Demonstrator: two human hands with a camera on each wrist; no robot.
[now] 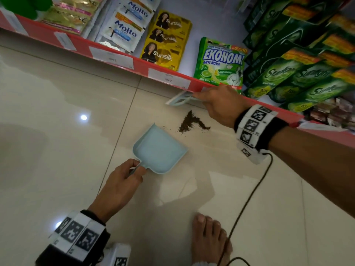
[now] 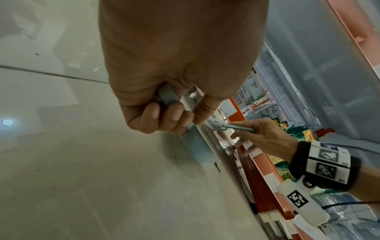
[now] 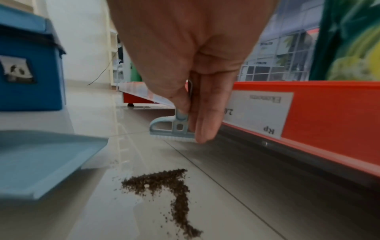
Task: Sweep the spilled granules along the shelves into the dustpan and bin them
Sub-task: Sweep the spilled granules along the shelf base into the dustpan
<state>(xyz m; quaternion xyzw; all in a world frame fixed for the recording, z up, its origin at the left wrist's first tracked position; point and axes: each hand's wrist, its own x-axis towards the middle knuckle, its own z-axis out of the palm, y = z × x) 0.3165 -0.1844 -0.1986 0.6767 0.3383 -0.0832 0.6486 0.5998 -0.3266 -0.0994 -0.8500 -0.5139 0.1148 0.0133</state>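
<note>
Dark brown granules (image 1: pixel 192 122) (image 3: pixel 168 186) lie in an angled pile on the pale floor tiles beside the red shelf base. A light blue dustpan (image 1: pixel 159 149) (image 3: pixel 41 162) rests on the floor just left of the pile, its mouth toward the granules. My left hand (image 1: pixel 124 175) (image 2: pixel 172 113) grips the dustpan's handle. My right hand (image 1: pixel 221 104) (image 3: pixel 193 97) grips the handle of a small light blue brush (image 1: pixel 177 98) (image 3: pixel 172 129) (image 2: pixel 218 125), whose bristles touch the floor beyond the pile, close to the shelf.
The red bottom shelf edge (image 1: pixel 119 56) (image 3: pixel 329 116) with price labels runs along the far side, stocked with sachets and green detergent pouches (image 1: pixel 219 62). A blue bin (image 3: pixel 28 68) stands on the floor further along. A bare foot (image 1: pixel 209 239) and a black cable (image 1: pixel 249 196) are near me.
</note>
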